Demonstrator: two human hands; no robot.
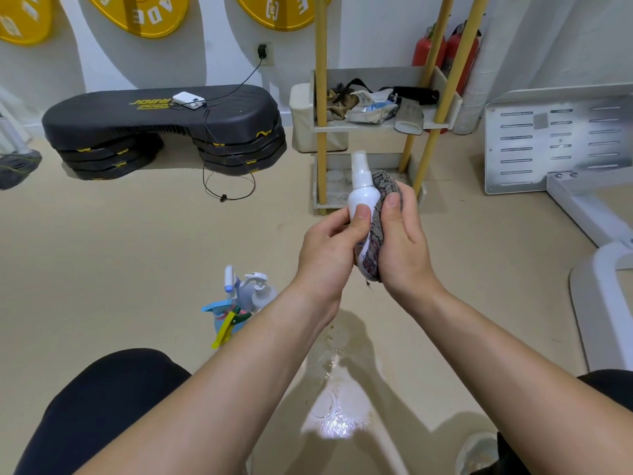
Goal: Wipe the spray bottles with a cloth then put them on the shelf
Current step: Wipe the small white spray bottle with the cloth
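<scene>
My left hand (329,248) grips a small white spray bottle (362,188) upright in front of me, thumb on its body. My right hand (400,241) presses a grey patterned cloth (380,214) against the bottle's right side. Several more spray bottles (239,299) stand together on the floor to the lower left, one blue with a yellow trigger. The shelf (380,125), with yellow posts and white trays, stands just behind the held bottle. Its lowest tray (337,190) is dusty and bare; the tray above holds clutter.
A black stacked step platform (164,128) with a white device and cable sits far left. A white bin (301,118) stands beside the shelf. Red extinguishers (445,49) stand behind it. A white metal frame (561,142) lies at right. A wet patch (337,406) shines on the floor between my knees.
</scene>
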